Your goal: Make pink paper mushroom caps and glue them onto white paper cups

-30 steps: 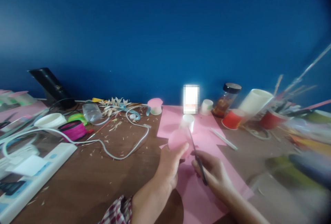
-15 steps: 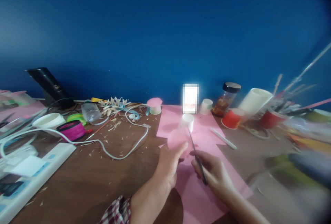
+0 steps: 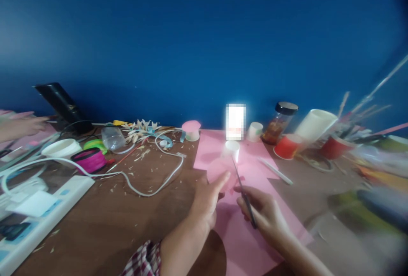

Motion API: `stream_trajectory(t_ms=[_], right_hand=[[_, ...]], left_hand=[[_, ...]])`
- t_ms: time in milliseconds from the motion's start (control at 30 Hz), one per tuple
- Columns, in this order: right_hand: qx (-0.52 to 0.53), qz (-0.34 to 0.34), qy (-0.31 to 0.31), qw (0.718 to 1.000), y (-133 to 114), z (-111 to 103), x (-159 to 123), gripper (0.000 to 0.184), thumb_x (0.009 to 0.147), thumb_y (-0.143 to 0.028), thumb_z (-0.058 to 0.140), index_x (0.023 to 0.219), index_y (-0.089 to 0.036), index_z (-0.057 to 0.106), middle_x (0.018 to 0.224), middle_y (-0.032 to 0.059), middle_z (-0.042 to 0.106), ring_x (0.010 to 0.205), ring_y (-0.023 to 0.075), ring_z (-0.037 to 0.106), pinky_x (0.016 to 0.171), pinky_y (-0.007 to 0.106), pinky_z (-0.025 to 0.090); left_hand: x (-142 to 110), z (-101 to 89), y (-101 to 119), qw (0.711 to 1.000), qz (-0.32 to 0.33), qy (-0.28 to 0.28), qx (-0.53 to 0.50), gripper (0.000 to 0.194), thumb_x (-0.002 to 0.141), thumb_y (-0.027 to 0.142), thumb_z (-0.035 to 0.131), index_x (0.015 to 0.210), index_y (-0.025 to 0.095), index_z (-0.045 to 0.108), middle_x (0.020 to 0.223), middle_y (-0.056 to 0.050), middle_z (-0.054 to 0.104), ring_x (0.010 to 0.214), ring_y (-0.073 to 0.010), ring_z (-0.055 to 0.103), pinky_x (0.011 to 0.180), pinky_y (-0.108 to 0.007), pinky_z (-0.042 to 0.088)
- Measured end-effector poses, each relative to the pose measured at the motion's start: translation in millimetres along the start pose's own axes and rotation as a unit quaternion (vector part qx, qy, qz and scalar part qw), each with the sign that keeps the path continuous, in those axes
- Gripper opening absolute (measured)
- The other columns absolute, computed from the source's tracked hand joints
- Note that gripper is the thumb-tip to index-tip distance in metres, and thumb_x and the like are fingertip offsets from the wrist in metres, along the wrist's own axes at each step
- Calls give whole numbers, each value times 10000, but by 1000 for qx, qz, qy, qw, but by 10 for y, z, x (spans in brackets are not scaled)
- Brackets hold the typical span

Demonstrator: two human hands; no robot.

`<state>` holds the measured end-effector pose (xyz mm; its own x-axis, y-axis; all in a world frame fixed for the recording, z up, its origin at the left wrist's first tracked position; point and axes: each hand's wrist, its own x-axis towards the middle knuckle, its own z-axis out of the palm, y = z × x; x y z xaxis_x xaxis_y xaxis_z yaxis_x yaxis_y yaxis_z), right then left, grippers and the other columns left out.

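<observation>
One pink disc [image 3: 217, 171] in left grip [image 3: 207, 201]

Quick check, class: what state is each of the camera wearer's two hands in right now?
Left hand: closed, holding a round pink paper.
Right hand: closed, holding a thin dark tool, apparently scissors.

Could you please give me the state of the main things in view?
Round pink paper piece, held in the left hand
Slim dark-handled tool, held in the right hand
White round open-topped cup, upright
Clear cylindrical jar, black lid on
White rectangular power strip, on or off unclear
White cup at centre-left, covered by pink paper disc
Black slab-shaped object, tilted
</observation>
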<state>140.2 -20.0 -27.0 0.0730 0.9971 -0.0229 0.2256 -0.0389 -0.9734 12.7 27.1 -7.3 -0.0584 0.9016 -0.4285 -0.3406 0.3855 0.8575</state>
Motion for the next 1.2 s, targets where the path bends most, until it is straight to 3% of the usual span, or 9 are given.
stream_trajectory(t_ms=[167,467,1200], right_hand=[[9,2,6,1000,18,23,-4,474,729,-500,631,977,-96,655,513,-38,456,461,108,418,435,234,337],[14,-20,-25,999,-1,-26,18,382,740,-435,643,942,-111,638,551,-31,458,502,107,407,461,229,347],[-18,-15,-23,999,3,-73,24,413,758,-421,631,1015,-99,654,537,-34,467,486,102,410,444,223,342]], left_hand=[[2,0,-12,1000,5,25,17,387,560,363,783,788,119,587,708,-51,634,664,-185,613,614,-303,455],[-8,-22,-47,1000,15,1,23,380,533,372,797,747,104,632,680,-70,651,650,-198,623,606,-307,467],[-13,-18,-18,1000,-9,-2,-17,454,493,355,820,836,116,643,761,-91,685,710,-211,637,612,-288,448]])
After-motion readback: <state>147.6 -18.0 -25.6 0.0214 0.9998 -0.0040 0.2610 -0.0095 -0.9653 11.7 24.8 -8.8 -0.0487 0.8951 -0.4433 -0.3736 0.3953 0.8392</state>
